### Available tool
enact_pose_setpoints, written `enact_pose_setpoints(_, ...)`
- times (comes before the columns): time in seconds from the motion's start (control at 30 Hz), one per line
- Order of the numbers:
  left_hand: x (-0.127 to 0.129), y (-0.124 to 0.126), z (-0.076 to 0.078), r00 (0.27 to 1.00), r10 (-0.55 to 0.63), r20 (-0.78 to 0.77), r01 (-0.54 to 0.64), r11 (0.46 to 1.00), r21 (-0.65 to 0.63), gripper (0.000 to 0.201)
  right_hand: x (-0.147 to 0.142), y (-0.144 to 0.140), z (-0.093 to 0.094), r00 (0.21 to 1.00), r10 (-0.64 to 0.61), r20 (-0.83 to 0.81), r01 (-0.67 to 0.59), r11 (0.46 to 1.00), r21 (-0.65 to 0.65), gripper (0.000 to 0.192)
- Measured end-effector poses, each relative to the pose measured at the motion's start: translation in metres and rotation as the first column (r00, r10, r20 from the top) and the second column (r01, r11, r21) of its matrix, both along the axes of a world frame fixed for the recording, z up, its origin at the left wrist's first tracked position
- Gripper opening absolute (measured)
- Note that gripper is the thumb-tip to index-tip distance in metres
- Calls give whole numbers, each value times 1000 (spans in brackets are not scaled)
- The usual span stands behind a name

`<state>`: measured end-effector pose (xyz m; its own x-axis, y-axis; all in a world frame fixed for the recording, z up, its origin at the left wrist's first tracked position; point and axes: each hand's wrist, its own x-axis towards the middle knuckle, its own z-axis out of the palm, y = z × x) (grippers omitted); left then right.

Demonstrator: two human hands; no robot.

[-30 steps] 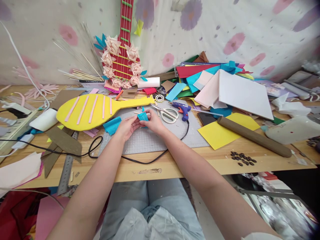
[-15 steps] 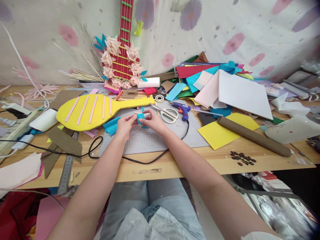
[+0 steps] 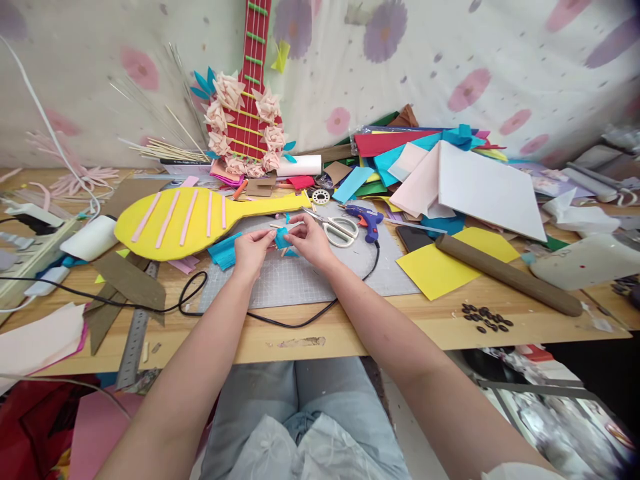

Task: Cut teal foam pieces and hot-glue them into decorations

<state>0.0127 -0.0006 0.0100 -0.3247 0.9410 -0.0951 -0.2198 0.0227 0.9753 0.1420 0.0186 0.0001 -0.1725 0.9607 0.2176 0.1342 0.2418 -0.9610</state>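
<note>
Over the grey cutting mat (image 3: pixel 300 283), my left hand (image 3: pixel 253 249) and my right hand (image 3: pixel 310 240) meet and pinch a small piece of blue foam (image 3: pixel 281 237) between their fingertips. The piece looks rolled or folded tight. A thin pale stick lies just under my fingers. A second scrap of blue foam (image 3: pixel 225 251) rests on the mat left of my left hand. White-handled scissors (image 3: pixel 336 229) and a blue glue gun (image 3: pixel 365 219) lie right of my right hand.
A yellow foam guitar shape (image 3: pixel 185 220) with pink strips lies at the left. A red guitar (image 3: pixel 247 113) with paper flowers leans on the wall. Coloured sheets (image 3: pixel 430 173) pile up at the right, with a brown roll (image 3: pixel 505 273), a yellow sheet, dark beads and a black cable (image 3: pixel 280 321).
The blue foam piece has shrunk from a flat rectangle into a tight little bundle between my fingers. My hands have stayed in the same spot over the mat.
</note>
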Motion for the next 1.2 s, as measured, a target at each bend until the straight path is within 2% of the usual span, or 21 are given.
enact_pose_setpoints(0.23, 0, 2, -5, 998, 24, -50, -23, 999, 25, 15, -1, 1, -2, 1000, -10, 16, 10, 1000, 0, 27)
enact_pose_setpoints(0.53, -10, 11, -23, 936, 54, -348, -26, 996, 86, 22, -3, 0, -3, 999, -24, 35, 24, 1000, 9, 26)
enact_pose_setpoints(0.67, -11, 11, -25, 917, 69, -392, -29, 994, 108, 23, -3, 1, -5, 999, -34, 26, 33, 999, 14, 26)
enact_pose_setpoints(0.77, -9, 10, -21, 944, 56, -325, -27, 995, 92, 22, -3, 2, -6, 999, -41, 9, 41, 999, 5, 25)
enact_pose_setpoints(0.9, -7, 8, -12, 992, 79, -102, -76, 997, 31, 13, -2, 4, -2, 999, 18, -27, -21, 996, -88, 19)
enact_pose_setpoints(1.0, -8, 7, -6, 993, 121, -2, -121, 993, -16, 8, 7, 6, 9, 999, 6, 47, 0, 991, -135, 16)
enact_pose_setpoints(1.13, -10, 7, -4, 989, 132, 62, -128, 990, -58, 8, 47, 4, 32, 975, -39, 219, 75, 984, -160, 15)
enact_pose_setpoints(1.2, -10, 6, -3, 987, 135, 90, -129, 989, -72, 8, 75, 2, 40, 935, -126, 331, 180, 974, -137, 18)
